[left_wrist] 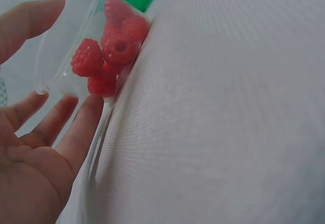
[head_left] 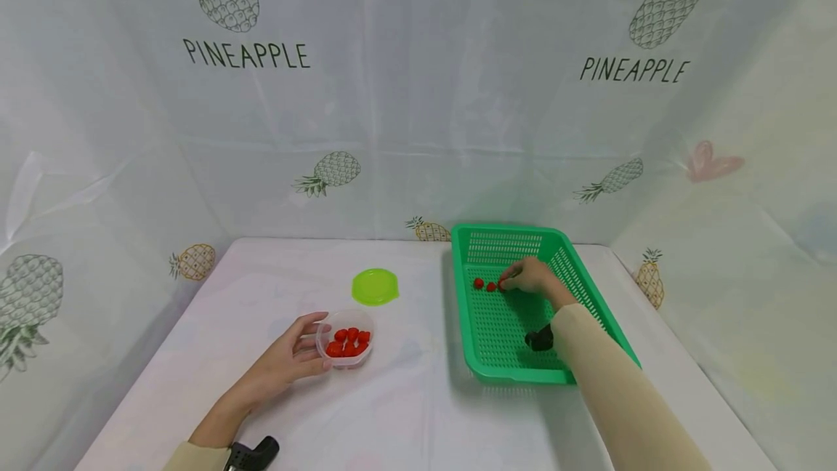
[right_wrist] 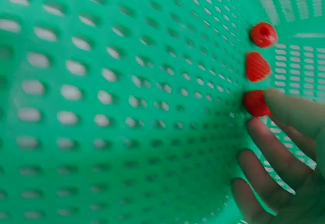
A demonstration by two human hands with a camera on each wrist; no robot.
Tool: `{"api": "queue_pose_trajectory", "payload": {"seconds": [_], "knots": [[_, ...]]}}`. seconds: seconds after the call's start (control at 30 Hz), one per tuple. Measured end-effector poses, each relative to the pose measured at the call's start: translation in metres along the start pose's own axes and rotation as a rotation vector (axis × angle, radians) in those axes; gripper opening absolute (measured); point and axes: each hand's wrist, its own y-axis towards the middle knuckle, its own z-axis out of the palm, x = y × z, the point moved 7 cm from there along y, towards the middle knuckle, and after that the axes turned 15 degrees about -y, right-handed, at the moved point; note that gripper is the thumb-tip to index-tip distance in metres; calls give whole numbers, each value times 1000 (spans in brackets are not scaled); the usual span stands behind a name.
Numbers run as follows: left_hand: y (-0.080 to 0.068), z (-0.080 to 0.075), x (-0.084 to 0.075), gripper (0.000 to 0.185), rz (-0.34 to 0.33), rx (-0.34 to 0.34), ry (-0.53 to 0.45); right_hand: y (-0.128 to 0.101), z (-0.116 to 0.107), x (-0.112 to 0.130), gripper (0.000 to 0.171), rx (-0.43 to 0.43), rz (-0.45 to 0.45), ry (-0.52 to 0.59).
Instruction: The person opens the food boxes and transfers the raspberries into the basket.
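Right hand point(head_left: 531, 276) in green basket point(head_left: 500, 371), narrow pinch on red raspberry point(right_wrist: 254, 103); left hand point(head_left: 284, 360) curled wide around clear container point(head_left: 346, 363).

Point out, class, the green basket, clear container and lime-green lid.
Green basket point(head_left: 498, 324), head view: bare floor.
Clear container point(head_left: 356, 320), head view: far inner wall.
Lime-green lid point(head_left: 375, 287), head view: middle of top.
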Motion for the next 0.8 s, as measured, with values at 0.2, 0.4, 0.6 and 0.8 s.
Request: {"api": "queue_pose_trajectory", "payload": {"seconds": [0.2, 0.4, 0.6, 0.8], "knots": [[1, 0, 1, 88, 6, -1, 2, -1, -9, 5, 30, 16, -58, -18], [1, -1, 1, 88, 1, -9, 9, -8, -33, 31, 31, -96, -171, -68], [1, 0, 1, 89, -6, -14, 12, -28, -63, 85, 29, -204, -279, -69], [1, 1, -1, 89, -9, -14, 16, -45, -67, 151, 25, -217, -394, -57]]}}
